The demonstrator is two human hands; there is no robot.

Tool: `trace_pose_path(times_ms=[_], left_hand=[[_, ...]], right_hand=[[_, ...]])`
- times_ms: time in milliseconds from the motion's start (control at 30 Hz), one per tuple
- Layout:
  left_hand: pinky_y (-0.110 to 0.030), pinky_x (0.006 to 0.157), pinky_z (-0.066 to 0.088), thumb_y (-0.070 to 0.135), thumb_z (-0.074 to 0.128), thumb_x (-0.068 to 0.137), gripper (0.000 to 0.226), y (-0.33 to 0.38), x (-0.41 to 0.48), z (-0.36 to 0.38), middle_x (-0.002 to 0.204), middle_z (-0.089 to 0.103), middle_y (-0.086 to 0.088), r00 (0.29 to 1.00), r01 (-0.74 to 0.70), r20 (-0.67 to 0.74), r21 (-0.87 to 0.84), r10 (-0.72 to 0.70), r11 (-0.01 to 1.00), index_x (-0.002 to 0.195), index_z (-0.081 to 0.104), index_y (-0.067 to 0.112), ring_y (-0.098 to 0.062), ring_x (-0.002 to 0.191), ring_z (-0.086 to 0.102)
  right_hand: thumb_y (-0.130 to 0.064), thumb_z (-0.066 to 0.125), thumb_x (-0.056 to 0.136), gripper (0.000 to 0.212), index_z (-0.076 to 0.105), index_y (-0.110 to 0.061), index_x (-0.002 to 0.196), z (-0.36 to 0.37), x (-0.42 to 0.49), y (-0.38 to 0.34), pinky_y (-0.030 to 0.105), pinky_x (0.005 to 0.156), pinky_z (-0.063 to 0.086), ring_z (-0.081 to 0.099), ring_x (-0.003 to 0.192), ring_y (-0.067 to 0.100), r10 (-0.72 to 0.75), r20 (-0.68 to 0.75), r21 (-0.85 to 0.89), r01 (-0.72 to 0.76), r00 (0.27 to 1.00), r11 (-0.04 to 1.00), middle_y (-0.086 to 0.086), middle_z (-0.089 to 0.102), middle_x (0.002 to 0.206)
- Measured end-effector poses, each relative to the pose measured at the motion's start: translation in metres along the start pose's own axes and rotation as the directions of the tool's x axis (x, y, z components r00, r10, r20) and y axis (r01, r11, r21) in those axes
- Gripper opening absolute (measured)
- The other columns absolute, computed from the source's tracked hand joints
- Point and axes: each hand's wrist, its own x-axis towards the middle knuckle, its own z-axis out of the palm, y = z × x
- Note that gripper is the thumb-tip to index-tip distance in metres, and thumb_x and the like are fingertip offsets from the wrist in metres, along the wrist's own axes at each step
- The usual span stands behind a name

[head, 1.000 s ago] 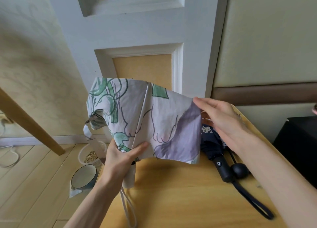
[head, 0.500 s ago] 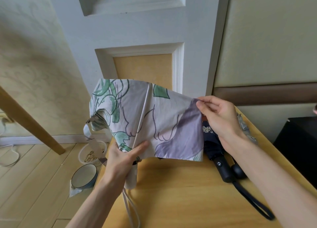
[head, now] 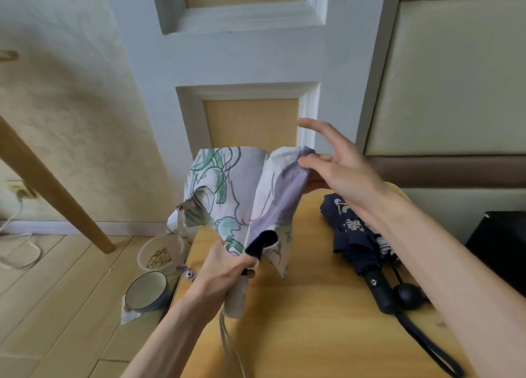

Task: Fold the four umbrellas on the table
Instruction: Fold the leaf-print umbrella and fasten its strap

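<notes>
1. Gripping the printed umbrella (head: 236, 195) by its handle with the left hand (head: 225, 272), just above the table (head: 313, 335), canopy loose.
2. Pinching the canopy's upper edge with the right hand (head: 341, 169), index finger stretched out.
3. Lying collapsed on the table, further right: navy umbrella (head: 358, 243), strap trailing nearer.

A room in a home: a white panelled door (head: 242, 50), patterned wallpaper (head: 71, 107), pale wooden floor (head: 57, 278), with a bowl (head: 146, 290) and a dish of dry food (head: 159, 252) beside the table (head: 313, 335).
</notes>
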Motion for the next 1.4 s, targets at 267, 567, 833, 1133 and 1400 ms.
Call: trace_pose_path(times_ms=[267, 567, 833, 1133, 1400], left_hand=[[-0.020, 0.068, 0.046, 0.024, 0.072, 0.084, 0.023, 0.019, -0.020, 0.000, 0.073, 0.055, 0.008, 0.967, -0.044, 0.255, 0.136, 0.008, 0.990, 0.089, 0.053, 0.013, -0.012, 0.072, 0.050], [-0.033, 0.057, 0.050, 0.031, 0.075, 0.075, 0.035, 0.024, -0.022, 0.005, 0.078, 0.069, 0.001, 0.986, 0.163, 0.016, -0.173, -0.163, 0.971, 0.103, 0.071, 0.012, -0.015, 0.065, 0.057], [-0.025, 0.053, 0.047, 0.034, 0.062, 0.068, 0.043, 0.027, -0.023, -0.004, 0.076, 0.061, -0.014, 0.951, 0.310, 0.056, -0.208, -0.305, 0.928, 0.098, 0.064, 0.004, -0.025, 0.059, 0.058], [-0.031, 0.068, 0.055, 0.026, 0.088, 0.085, 0.032, 0.025, -0.026, 0.000, 0.085, 0.072, 0.002, 0.988, 0.129, 0.095, -0.025, -0.126, 0.991, 0.110, 0.070, 0.019, -0.015, 0.070, 0.061], [-0.026, 0.062, 0.052, 0.032, 0.083, 0.081, 0.031, 0.033, -0.027, -0.013, 0.079, 0.071, 0.000, 0.988, 0.123, 0.108, -0.101, -0.112, 0.987, 0.103, 0.073, 0.013, -0.016, 0.064, 0.060]], right_hand=[[-0.016, 0.073, 0.098, 0.013, 0.082, -0.007, 0.098, 0.053, 0.045, -0.035, 0.031, 0.080, 0.065, 0.080, 0.091, 0.022, 0.105, 0.223, -0.375, -0.014, 0.969, 0.927, 0.006, 0.082, 0.092], [-0.001, 0.075, 0.094, 0.041, 0.069, -0.018, 0.131, 0.076, 0.060, -0.057, 0.023, 0.075, 0.061, 0.079, 0.089, 0.017, -0.082, 0.249, -0.292, 0.155, 0.965, 0.944, 0.005, 0.081, 0.102], [-0.022, 0.083, 0.090, 0.010, 0.083, -0.023, 0.100, 0.046, 0.066, -0.049, 0.009, 0.076, 0.049, 0.068, 0.098, 0.005, -0.079, 0.218, -0.566, 0.192, 0.973, 0.802, -0.005, 0.078, 0.103], [-0.039, 0.088, 0.083, 0.017, 0.074, -0.031, 0.079, 0.074, 0.074, -0.035, 0.022, 0.087, 0.051, 0.065, 0.100, 0.012, -0.116, 0.183, -0.607, 0.205, 0.976, 0.768, -0.003, 0.074, 0.099], [-0.074, 0.065, 0.083, 0.074, 0.051, -0.046, 0.149, 0.042, 0.062, -0.044, 0.036, 0.119, 0.035, 0.044, 0.138, 0.007, 0.213, 0.279, -0.667, 0.029, 0.936, 0.744, -0.020, 0.047, 0.149]])
